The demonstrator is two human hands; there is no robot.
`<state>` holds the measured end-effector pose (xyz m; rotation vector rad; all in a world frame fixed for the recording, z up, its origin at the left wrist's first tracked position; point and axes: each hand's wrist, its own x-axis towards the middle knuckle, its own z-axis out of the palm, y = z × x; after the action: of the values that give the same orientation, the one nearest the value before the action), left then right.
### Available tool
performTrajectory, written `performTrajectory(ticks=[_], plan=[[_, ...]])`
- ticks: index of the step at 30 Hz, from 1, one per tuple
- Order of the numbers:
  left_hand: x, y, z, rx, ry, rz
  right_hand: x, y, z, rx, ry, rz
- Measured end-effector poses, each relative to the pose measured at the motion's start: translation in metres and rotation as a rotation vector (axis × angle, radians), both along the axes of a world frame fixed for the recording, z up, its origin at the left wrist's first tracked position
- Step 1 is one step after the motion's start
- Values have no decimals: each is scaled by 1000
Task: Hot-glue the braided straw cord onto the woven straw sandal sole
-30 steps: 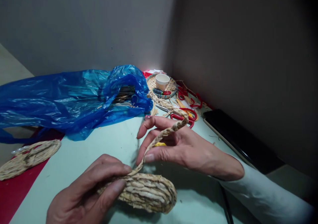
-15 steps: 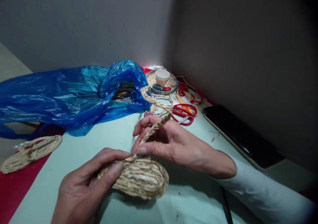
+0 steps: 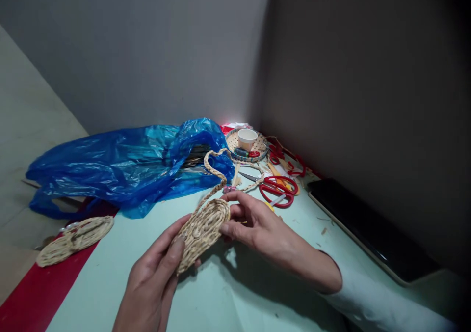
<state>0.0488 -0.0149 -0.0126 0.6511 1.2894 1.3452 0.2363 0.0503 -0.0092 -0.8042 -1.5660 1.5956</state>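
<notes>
Left grip point(image 3: 151, 273), right grip point(image 3: 259, 226); braided oval point(image 3: 202, 229) between, underside contact unclear.

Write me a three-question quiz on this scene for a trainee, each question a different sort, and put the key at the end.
1. True or false: the left hand and the right hand are both on the same coiled straw oval.

2. Which of these stands in the round woven tray?
A) the blue plastic bag
B) the white cup
C) the second straw oval

3. Which cutting tool lies just beyond the right hand, and what colour are its handles?

Key:
1. True
2. B
3. Scissors; red
</notes>
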Motion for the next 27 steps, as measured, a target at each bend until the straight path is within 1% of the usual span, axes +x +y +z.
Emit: performTrajectory(ticks=[4,10,12,16,21,24,27], plan=[[1,-4,0,40,89,-57,1,0,8,9,-35,20],[7,-4,3,-11,68,-99,0,-5,11,45,-93,63],[7,-5,1,-15,78,-118,-1,-6,9,75,-132,47],[7,-7,-5,-24,146,-115,-5,-8,7,128,-219,-7],[6,-9,-9,-45,139,-135,-6,-7,6,119,-192,15],[9,-10,-6,-38,146,-136,-6,-6,7,105,-168,37],[15,-13,-1,-24,125,-170,-3,-3,9,83,-132,57]])
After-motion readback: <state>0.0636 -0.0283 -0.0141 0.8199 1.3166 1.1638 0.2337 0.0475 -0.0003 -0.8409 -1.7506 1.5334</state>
